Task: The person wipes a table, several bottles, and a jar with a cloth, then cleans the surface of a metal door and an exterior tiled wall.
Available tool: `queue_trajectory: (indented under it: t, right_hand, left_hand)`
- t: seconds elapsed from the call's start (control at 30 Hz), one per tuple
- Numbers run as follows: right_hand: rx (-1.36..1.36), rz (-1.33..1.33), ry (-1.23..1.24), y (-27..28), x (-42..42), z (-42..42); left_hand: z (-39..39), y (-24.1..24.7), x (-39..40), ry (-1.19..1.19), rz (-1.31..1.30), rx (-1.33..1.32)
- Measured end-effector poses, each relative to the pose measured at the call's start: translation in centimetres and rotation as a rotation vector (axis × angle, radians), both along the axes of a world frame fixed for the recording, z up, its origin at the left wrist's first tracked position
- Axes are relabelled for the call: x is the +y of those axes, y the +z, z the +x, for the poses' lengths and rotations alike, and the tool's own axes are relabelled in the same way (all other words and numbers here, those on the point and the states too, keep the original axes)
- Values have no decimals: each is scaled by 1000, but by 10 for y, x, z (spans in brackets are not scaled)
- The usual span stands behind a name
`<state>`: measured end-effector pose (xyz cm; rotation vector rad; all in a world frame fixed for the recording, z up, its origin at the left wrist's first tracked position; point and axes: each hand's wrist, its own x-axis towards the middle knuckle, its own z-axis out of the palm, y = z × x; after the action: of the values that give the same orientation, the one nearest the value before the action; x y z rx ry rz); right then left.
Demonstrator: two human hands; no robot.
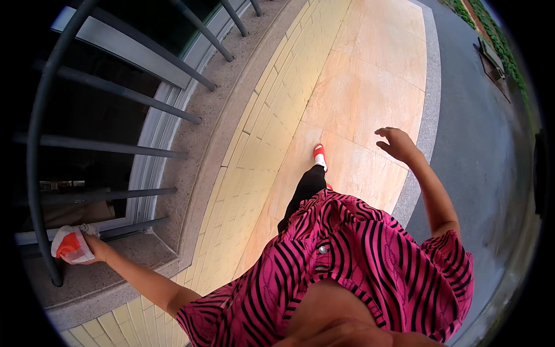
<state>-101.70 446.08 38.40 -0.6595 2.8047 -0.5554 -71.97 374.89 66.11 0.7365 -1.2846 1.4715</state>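
My left hand (93, 250) grips a white and red cloth (71, 245) at the window on the left. The cloth lies against a grey metal window bar (38, 208), near the corner of the speckled stone surround (134, 251); whether it wraps fully around the bar is hidden. My right hand (398, 144) hangs in the air over the tiled walkway (368, 104), fingers apart and slightly bent, with nothing in it.
More grey bars (130, 97) cross the window, with a white frame (145, 169) behind them. A yellow brick wall (260, 147) runs beside the walkway. Past the grey stone kerb (429, 86) lies dark pavement (468, 143). A metal-edged cover or board (493, 58) rests at the far right.
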Motion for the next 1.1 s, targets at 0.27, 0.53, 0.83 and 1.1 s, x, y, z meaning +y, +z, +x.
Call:
queue_trajectory:
  t: [0.27,0.53,0.83,1.1]
  right_hand:
    - [300,-116,510,86,-102,-84]
    - [-225,360,652,121,-53,-94]
    - [-201,304,664,157,-85,-105]
    - [-266,254,494,159,9,-167]
  left_hand:
    - [-5,-59,-18,-821,159,172]
    - [-70,-156,105,-678,732,202]
    - [-100,-165,132,-649,885,212]
    - [-142,-160,158,-624,891,172]
